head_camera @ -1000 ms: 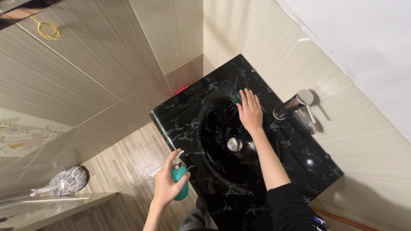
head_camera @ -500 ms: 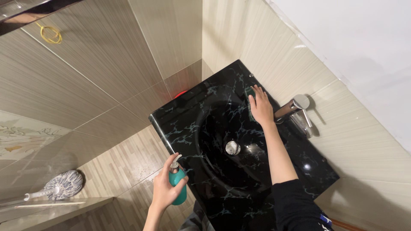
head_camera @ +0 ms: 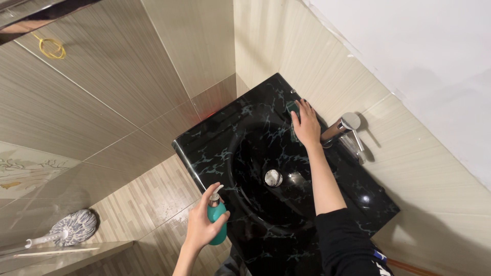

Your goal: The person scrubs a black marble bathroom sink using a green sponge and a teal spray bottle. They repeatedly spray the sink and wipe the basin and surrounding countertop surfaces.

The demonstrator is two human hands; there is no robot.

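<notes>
The right hand [head_camera: 307, 125] lies flat on the far rim of the black marbled sink [head_camera: 215, 148], just beside the chrome tap [head_camera: 340, 129]; its fingers are spread and pressed down on a green sponge [head_camera: 292, 109], of which only an edge peeks out past the fingertips; the left hand [head_camera: 202, 227] is off the sink's near corner, fingers curled tight round a teal pump bottle [head_camera: 217, 223], forefinger up by the pump head.

As for how far along the scrubbing is, I can't make out any foam or wet streaks on the sink, so most of the basin around the drain [head_camera: 273, 178] looks, to my eye, yet to be gone over.

The bottle stands nearly upright, long axis running up toward the sink's near edge, nozzle pointing at the basin; a mop [head_camera: 71, 227] lies on the floor well off to the left of the sink.
</notes>
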